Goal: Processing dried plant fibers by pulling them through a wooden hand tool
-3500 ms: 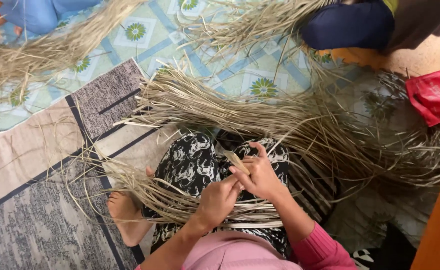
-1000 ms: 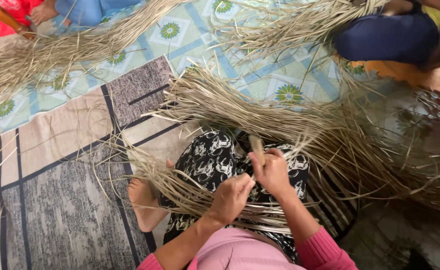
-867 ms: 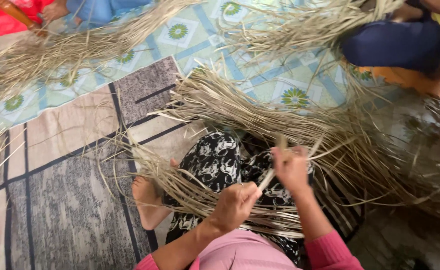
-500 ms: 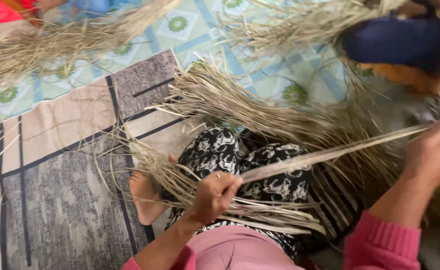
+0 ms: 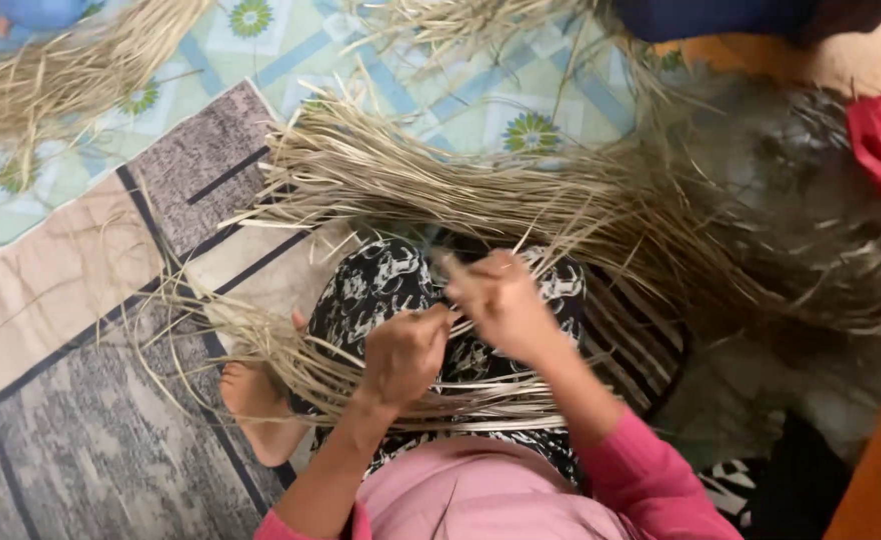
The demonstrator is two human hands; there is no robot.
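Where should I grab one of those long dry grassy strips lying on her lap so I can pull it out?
Probably pinch a strip near its loose tip, coming from the side by the bare foot. There the ends fan apart; farther right they bunch under both hands.

Hands pinch dried strips (lap).

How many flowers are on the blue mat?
4 flowers show on the blue mat: one at the top, one at the left by the straw, one in the middle, one half hidden. Straw may cover more.
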